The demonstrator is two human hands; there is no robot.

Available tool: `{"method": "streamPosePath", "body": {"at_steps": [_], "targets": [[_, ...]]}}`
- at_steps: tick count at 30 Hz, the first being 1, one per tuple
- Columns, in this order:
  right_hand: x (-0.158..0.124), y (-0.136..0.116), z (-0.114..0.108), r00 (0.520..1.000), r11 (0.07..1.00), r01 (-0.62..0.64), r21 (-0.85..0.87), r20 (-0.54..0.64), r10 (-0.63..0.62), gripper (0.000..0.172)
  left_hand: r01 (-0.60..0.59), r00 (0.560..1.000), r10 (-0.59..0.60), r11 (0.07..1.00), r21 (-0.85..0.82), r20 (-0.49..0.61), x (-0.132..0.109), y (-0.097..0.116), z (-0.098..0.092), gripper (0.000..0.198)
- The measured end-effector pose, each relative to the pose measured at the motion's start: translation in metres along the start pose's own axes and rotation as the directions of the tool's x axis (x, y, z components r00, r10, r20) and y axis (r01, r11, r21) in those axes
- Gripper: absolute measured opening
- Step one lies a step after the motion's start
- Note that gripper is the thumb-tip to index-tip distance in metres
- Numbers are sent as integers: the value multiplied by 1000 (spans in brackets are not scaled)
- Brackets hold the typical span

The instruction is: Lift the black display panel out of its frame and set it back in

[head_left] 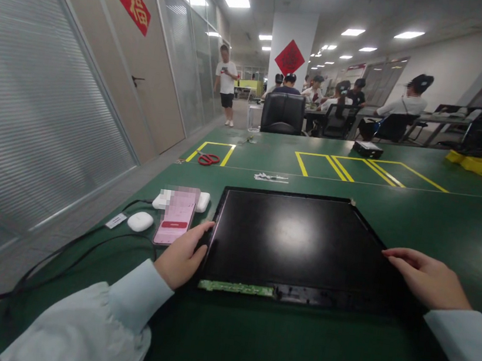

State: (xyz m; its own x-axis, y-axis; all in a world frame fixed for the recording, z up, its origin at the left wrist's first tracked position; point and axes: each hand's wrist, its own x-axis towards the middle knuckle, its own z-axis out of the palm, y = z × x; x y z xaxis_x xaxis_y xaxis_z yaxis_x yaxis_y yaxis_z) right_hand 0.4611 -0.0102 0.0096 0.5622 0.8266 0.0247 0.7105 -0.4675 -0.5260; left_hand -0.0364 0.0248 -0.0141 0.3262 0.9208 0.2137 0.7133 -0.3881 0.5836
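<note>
A black flat display panel point(299, 241) lies face up on the green table point(289, 352), with a green circuit strip point(235, 288) along its near edge. My left hand point(182, 255) grips the panel's left edge, fingers curled round it. My right hand point(426, 279) rests on the panel's right edge, fingers laid over it and pressed together.
A pink phone point(176, 219), a white earbud case point(140, 222) and a white charger point(203, 201) with black cables lie left of the panel. Red scissors point(209, 159) sit in a yellow-taped box farther back. Several people sit at tables behind; one stands in the corridor.
</note>
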Motion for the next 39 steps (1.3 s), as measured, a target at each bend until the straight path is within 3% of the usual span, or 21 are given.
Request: {"method": "streamPosePath", "body": {"at_steps": [9,21,30,33,36,39], "targets": [[-1,0,0,1000,1000,0,28,-7,0,53,-13,999,8,992,124,45,-5,1,3,55],[5,11,5,999,998,44,33,-29,-43,47,25,1000,-23,992,126,-11,-6,-4,13,57],[6,15,6,994,996,86,30,-68,-84,42,67,996,-76,979,-194,-39,-4,0,7,53],[6,16,7,995,997,79,28,-62,-77,43,120,988,-152,877,-465,-32,-1,11,7,54],[7,17,6,997,998,61,26,-44,-60,44,186,964,-265,669,-719,4,2,25,6,61],[6,15,5,999,999,44,24,-34,-43,45,243,917,-398,490,-837,33,2,37,4,61]]}}
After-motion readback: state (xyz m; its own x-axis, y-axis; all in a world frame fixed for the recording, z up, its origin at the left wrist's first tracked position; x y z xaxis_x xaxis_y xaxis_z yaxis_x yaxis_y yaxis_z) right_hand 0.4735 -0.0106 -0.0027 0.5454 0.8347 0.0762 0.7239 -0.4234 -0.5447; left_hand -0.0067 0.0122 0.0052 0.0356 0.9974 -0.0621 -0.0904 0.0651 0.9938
